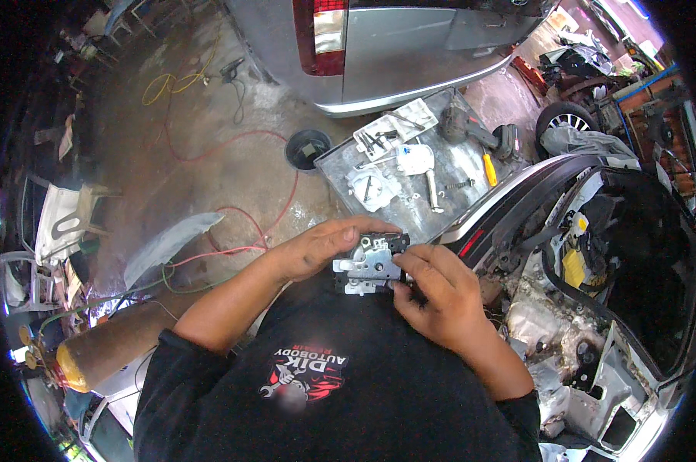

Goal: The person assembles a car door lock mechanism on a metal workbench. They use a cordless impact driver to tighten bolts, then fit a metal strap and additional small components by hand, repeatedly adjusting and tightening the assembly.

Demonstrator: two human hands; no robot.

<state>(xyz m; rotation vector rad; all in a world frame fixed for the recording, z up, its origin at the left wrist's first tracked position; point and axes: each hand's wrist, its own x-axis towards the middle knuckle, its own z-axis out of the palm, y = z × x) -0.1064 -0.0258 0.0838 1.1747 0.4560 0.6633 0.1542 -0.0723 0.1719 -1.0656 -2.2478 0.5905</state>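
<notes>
Close in front of my chest is a metal car latch mechanism [372, 267], a silvery plate with black edges. My left hand [317, 250] grips it from the left, with its fingers stretched along the far edge. On the other side my right hand [442, 289] is closed at the latch's right edge, index finger and thumb pressed against it. The hands hide part of the latch's edges. Just beyond them stands a metal-topped work table [471, 212] bearing tools and small parts.
On the table are a white tray [363, 146] of tools, a yellow-handled screwdriver [489, 169] and a power tool [457, 127]. A black bucket [308, 148] and red hose [244, 136] lie left. A silver car [425, 65] is ahead; an opened car body [532, 323] borders my right.
</notes>
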